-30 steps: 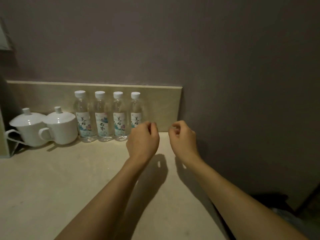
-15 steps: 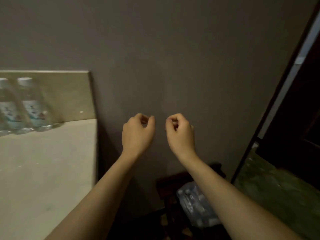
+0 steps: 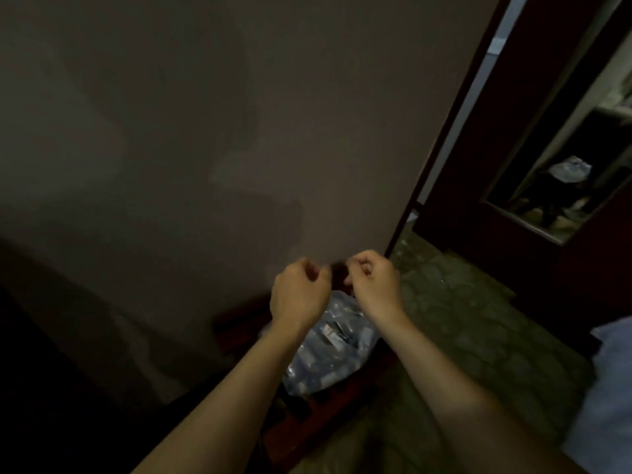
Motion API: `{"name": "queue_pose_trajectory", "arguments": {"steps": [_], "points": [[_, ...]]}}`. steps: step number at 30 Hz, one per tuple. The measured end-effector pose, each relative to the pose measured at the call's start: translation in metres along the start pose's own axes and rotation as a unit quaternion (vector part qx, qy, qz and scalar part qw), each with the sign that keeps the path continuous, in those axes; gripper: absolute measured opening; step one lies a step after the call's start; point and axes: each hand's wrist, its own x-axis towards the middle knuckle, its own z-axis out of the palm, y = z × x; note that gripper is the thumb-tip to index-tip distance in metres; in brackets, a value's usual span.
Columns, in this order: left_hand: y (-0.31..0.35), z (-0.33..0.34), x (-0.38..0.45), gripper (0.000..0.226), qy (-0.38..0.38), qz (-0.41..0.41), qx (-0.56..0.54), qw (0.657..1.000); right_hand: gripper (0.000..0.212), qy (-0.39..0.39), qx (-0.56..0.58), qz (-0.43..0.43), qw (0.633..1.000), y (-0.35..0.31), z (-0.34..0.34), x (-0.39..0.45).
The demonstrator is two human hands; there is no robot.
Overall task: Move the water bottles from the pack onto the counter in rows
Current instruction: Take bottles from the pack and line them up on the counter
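Note:
The plastic-wrapped pack of water bottles (image 3: pixel 330 359) lies low in the view on a dark reddish wooden stand (image 3: pixel 309 427), beside the wall. My left hand (image 3: pixel 299 297) and my right hand (image 3: pixel 374 285) are held side by side in the air above the pack's far end. Both have their fingers curled in with nothing in them, and neither touches the wrap. My forearms cover the near corners of the pack. The counter and the bottles standing on it are out of view.
A grey-brown wall (image 3: pixel 205 148) fills the left and centre. Right of it run a dark door frame (image 3: pixel 444 148) and a mirror panel (image 3: pixel 561 172). Green patterned floor (image 3: pixel 472 323) spreads to the right. A pale blue cloth (image 3: pixel 608 388) shows at the right edge.
The view has swung right and down, from the counter with its row of bottles to the pack on the low stand. Both hands kept their curled, unladen pose and now hover over the pack.

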Motion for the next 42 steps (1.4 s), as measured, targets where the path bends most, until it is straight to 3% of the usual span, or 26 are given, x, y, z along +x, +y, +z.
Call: {"name": "queue_pose_trajectory", "arguments": {"steps": [8, 15, 21, 25, 31, 37, 42], "points": [[-0.046, 0.075, 0.07, 0.028, -0.061, -0.102, -0.013, 0.993, 0.013, -0.115, -0.045, 0.129, 0.984, 0.09, 0.027, 0.063], [-0.089, 0.135, 0.091, 0.032, -0.124, -0.178, -0.065, 0.974, 0.02, -0.204, -0.071, 0.21, 0.954, 0.161, 0.044, 0.106], [-0.123, 0.187, 0.122, 0.027, -0.137, -0.232, -0.023, 0.963, 0.025, -0.316, -0.096, 0.268, 0.905, 0.236, 0.069, 0.141], [-0.134, 0.216, 0.13, 0.027, -0.127, -0.28, 0.013, 0.951, 0.018, -0.415, -0.128, 0.312, 0.845, 0.277, 0.077, 0.153], [-0.154, 0.258, 0.137, 0.029, -0.15, -0.341, 0.097, 0.923, 0.029, -0.456, -0.174, 0.289, 0.824, 0.318, 0.092, 0.175], [-0.183, 0.294, 0.147, 0.033, -0.175, -0.361, 0.115, 0.909, 0.034, -0.503, -0.189, 0.262, 0.802, 0.35, 0.126, 0.176], [-0.221, 0.332, 0.154, 0.029, -0.175, -0.394, 0.13, 0.893, 0.047, -0.561, -0.229, 0.236, 0.76, 0.375, 0.144, 0.176]]}}
